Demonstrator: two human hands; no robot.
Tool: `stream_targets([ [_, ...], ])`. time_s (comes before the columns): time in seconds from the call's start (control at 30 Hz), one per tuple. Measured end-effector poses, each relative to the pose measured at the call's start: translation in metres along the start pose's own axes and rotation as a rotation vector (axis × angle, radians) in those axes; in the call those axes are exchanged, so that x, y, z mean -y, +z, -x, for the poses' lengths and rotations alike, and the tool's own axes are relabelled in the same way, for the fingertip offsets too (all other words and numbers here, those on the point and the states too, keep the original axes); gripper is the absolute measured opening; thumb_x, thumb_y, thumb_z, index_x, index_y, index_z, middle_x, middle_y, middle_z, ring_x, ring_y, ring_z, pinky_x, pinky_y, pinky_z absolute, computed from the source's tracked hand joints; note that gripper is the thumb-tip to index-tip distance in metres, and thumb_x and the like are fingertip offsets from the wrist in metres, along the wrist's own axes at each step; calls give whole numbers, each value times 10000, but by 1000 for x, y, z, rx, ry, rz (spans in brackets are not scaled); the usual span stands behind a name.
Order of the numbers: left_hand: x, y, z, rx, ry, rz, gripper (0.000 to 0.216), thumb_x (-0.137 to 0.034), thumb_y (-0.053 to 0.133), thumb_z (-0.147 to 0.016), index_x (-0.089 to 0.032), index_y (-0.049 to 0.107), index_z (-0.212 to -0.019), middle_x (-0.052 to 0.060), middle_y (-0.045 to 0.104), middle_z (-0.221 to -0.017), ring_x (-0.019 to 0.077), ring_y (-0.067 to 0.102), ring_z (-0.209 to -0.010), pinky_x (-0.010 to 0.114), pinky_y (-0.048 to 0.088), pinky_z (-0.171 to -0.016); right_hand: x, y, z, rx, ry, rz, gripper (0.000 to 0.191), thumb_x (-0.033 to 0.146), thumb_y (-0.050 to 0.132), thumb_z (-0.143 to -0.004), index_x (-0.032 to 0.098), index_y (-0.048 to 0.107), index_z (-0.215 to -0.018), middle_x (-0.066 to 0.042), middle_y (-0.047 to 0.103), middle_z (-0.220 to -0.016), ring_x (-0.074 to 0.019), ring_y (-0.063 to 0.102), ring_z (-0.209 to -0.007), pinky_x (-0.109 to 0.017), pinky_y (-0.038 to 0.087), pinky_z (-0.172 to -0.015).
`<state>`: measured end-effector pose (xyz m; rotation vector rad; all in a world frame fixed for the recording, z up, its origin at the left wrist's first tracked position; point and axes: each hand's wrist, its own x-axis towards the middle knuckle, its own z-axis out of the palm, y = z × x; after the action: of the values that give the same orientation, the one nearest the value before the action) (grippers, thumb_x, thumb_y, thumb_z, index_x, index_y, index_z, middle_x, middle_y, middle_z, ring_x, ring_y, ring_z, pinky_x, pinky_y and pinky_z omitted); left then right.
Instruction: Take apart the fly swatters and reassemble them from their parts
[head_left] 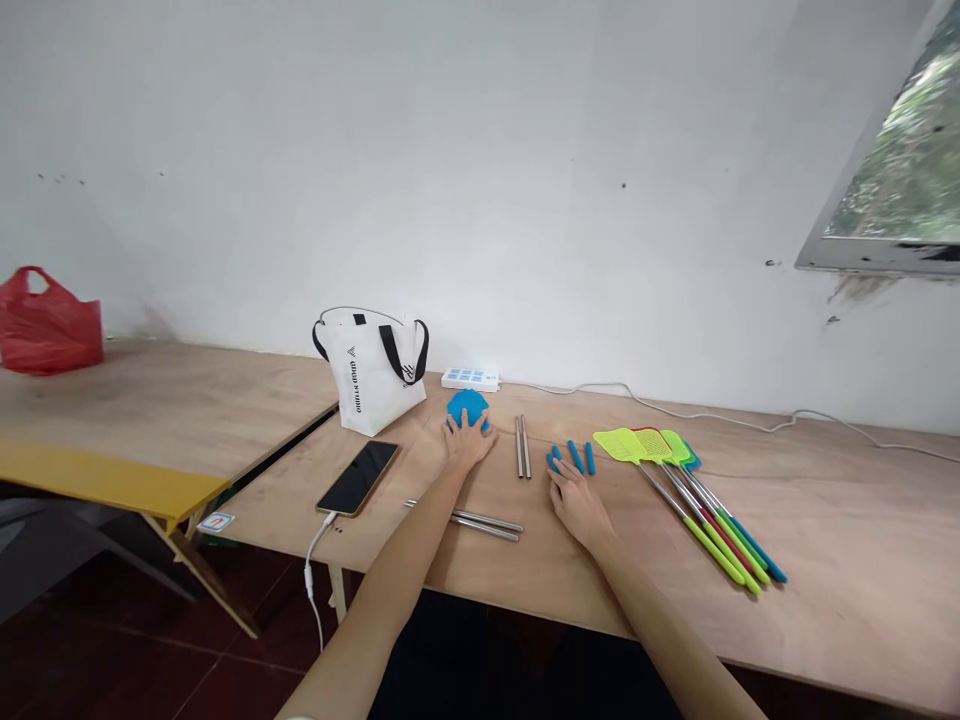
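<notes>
My left hand [466, 442] lies on the wooden table [825, 560] with its fingertips on a blue swatter head [466, 405]; the fingers are spread over it. My right hand [576, 500] rests flat, fingers stretched toward several short blue handle grips [577, 457], touching the nearest one. Two metal rods [523, 446] lie between the hands, pointing away from me. Two more metal rods [480, 522] lie crosswise near my left forearm.
Several finished fly swatters [697, 500] with yellow-green heads lie at the right. A white tote bag [373, 372], a black phone [358, 477] on a white cable, a white power strip [470, 379] and a red plastic bag [46, 325] stand at the left and back.
</notes>
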<state>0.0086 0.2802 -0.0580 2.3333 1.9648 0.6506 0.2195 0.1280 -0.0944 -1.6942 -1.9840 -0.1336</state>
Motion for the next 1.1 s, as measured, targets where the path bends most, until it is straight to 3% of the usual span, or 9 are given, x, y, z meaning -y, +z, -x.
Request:
stream_targets([
  [0.1,-1,-2,3,-22,3,-21,500,-580,487,-947,-281,618,-1326,150,425,-1545,449,330,-1423,618,239,-1142,0,0,0,-4,1,-15,443,123,428,-941,148,670,-1312,-146,577,-1456,-298,502,-1388,-524,406,-1150],
  [0.2,-1,-2,4,-31,0,-37,561,-564,481,-953,-218,558,-1388,185,356,-1586,456,283,-1447,634,213,-1150,1,0,1,-17,-1,-18,443,123,413,-941,140,680,-1293,-154,589,-1441,-298,516,-1376,-537,409,-1144],
  [0.33,0,-2,3,15,-1,-43,597,-603,448,-958,-265,509,-1447,162,375,-1590,468,282,-1448,687,211,-1124,1,0,1,-27,-6,-13,426,131,425,-936,148,696,-1265,-141,606,-1426,-284,531,-1363,-510,427,-1137],
  [0.53,0,-5,7,-30,6,-69,483,-463,429,-989,-173,560,-1352,187,487,-1485,360,416,-1369,561,288,-1134,0,3,1,-37,1,-32,436,129,413,-934,148,693,-1269,-144,599,-1434,-291,521,-1370,-533,422,-1135],
  [0.67,1,-5,8,-49,-56,-82,588,-483,459,-970,-141,466,-1449,236,406,-1547,435,299,-1444,623,247,-1129,-1,3,1,-45,-3,-42,440,132,423,-927,159,692,-1275,-145,609,-1421,-297,537,-1355,-546,427,-1127],
  [0.73,2,-5,9,-40,-83,-81,636,-508,443,-974,-125,436,-1481,265,417,-1531,472,322,-1422,664,249,-1105,-1,4,1,-50,-6,-45,434,136,429,-925,158,698,-1265,-144,614,-1415,-295,547,-1346,-538,441,-1118],
  [0.93,4,-9,16,-37,-42,-76,531,-481,390,-1004,-170,517,-1416,213,473,-1497,407,438,-1349,610,264,-1124,-6,5,-1,-85,19,-46,428,118,437,-898,184,739,-1194,-133,669,-1339,-284,592,-1292,-544,448,-1106],
  [1.1,4,-12,24,-28,-27,-85,514,-448,461,-977,-140,531,-1383,231,492,-1475,418,388,-1389,601,260,-1127,-3,-3,7,-104,52,-29,385,89,443,-860,172,780,-1026,-146,698,-1264,-306,631,-1213,-525,483,-1058],
])
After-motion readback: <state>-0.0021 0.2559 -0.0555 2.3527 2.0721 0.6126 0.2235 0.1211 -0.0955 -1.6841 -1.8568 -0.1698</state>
